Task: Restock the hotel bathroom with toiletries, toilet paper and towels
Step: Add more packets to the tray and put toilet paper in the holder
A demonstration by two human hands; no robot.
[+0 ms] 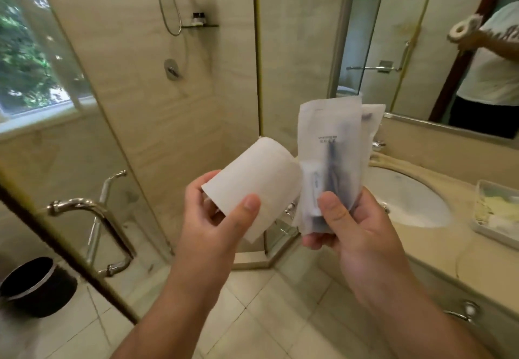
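**While both hands are loaded, either load could be dropped**

Since no hand is free, any slip could not be caught. At the far left a dark bin point(36, 288) stands on the tiled floor, below the shower door handle point(92, 218). The toilet paper roll point(252, 178) is held in mid-air by the left hand point(213, 218), with the fingers curled round its near end and the thumb pressed on its side. Its loose outer sheet could be unwound if that hold is shifted, and the roll could be dropped to the floor. Just beside it, the toiletry packets point(331, 147) are pinched upright at their lower ends by the right hand point(356, 232). Being fanned and slick-looking, they could slide apart and fall into the basin point(415, 201), where they might get wet. The tray point(494, 235) on the counter point(438, 260) is judged the likely place for them.
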